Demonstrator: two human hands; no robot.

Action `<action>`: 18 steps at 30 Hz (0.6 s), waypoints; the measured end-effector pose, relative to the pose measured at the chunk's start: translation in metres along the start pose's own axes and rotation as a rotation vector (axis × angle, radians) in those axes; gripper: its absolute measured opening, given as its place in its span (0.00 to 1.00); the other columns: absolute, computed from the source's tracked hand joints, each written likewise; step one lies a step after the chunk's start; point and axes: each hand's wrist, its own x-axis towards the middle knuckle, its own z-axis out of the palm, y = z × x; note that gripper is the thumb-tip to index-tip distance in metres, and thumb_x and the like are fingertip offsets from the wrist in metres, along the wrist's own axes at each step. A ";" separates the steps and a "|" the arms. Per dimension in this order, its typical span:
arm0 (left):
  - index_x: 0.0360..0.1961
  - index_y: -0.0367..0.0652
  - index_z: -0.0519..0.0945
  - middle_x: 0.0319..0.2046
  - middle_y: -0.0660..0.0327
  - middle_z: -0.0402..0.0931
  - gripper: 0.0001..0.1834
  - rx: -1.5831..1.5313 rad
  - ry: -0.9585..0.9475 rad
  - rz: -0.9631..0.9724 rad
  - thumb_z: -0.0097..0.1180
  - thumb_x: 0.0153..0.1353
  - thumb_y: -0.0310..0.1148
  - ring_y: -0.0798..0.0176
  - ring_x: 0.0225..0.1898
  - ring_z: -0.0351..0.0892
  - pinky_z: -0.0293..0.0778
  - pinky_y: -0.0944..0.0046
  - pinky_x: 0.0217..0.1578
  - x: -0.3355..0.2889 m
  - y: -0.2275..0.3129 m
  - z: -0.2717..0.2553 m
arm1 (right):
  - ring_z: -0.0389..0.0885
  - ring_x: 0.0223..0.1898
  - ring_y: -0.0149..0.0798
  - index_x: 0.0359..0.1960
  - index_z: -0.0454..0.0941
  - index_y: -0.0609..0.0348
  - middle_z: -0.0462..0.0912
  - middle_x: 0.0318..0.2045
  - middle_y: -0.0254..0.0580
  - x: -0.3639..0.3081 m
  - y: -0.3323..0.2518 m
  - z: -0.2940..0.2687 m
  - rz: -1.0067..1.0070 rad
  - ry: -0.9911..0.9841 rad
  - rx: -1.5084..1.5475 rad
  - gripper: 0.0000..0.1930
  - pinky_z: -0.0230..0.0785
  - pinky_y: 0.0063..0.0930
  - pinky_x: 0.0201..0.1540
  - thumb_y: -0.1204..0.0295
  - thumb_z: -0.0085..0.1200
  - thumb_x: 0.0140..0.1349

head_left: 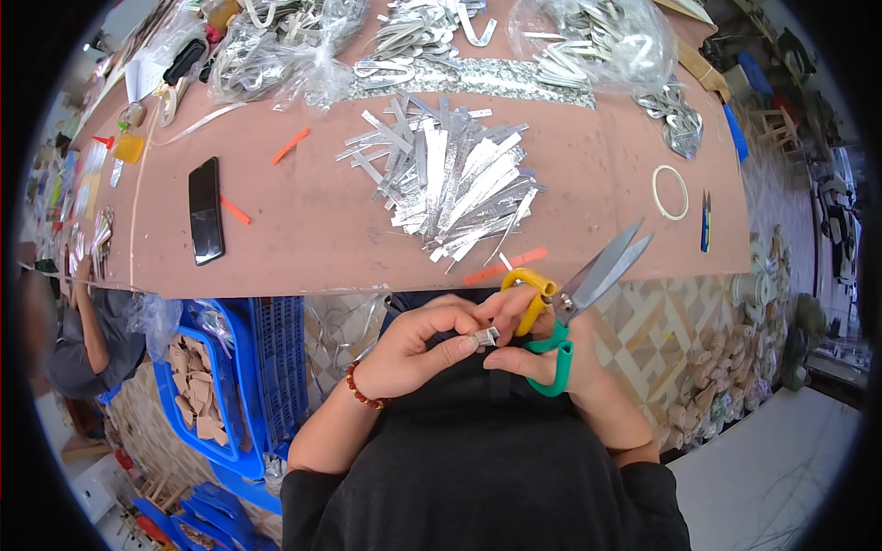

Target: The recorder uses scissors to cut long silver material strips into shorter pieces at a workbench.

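Between the thumb and fingers of my left hand [424, 347] is a small silver strip piece [484, 337], seen end-on. My right hand [583, 360] has scissors [588, 292] hooked on it, with one yellow and one green handle. Their blades stand slightly apart and point up and to the right, away from the strip piece. The right fingertips are close beside the piece; whether they touch it I cannot tell. Just beyond my hands, a loose pile of flat silver strips [450, 179] lies on the brown-covered table [303, 207].
Plastic bags of bent silver strips [276, 64] line the far side. A black phone [206, 211] lies left, near orange strips [292, 147]. On the right are a pale ring [670, 193] and small blue snips [706, 222]. Blue crates [243, 367] stand below; a co-worker [92, 340] sits far left.
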 end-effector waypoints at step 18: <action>0.35 0.35 0.76 0.26 0.65 0.74 0.07 0.291 0.230 0.070 0.46 0.64 0.27 0.76 0.27 0.69 0.66 0.75 0.29 0.010 0.001 0.014 | 0.72 0.30 0.40 0.40 0.68 0.61 0.73 0.29 0.39 -0.060 0.007 -0.048 0.237 -0.026 -0.305 0.34 0.64 0.28 0.33 0.53 0.71 0.36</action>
